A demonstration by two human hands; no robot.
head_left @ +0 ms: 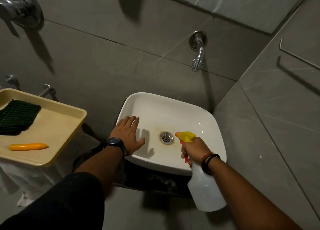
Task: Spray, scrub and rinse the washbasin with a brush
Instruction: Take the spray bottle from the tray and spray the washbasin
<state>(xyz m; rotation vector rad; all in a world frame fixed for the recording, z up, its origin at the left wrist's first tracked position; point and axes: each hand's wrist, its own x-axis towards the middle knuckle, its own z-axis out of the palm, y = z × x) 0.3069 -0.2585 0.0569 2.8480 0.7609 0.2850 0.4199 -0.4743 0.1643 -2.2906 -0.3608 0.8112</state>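
Note:
A white square washbasin (194, 115) stands against the grey wall, with a steel drain (166, 138) ringed by a brownish stain. My right hand (194, 150) grips a white spray bottle (206, 193) by its neck, its yellow nozzle (186, 136) pointing left over the drain. My left hand (129, 134) lies flat with fingers spread on the basin's left rim. A brush with an orange handle (28, 146) lies in a beige tray (69, 125) to the left.
A chrome tap (198, 56) juts from the wall above the basin. A dark green scrub pad (16, 117) lies in the tray. A chrome mixer handle (17, 11) is at top left, a wire rail (297, 56) on the right wall.

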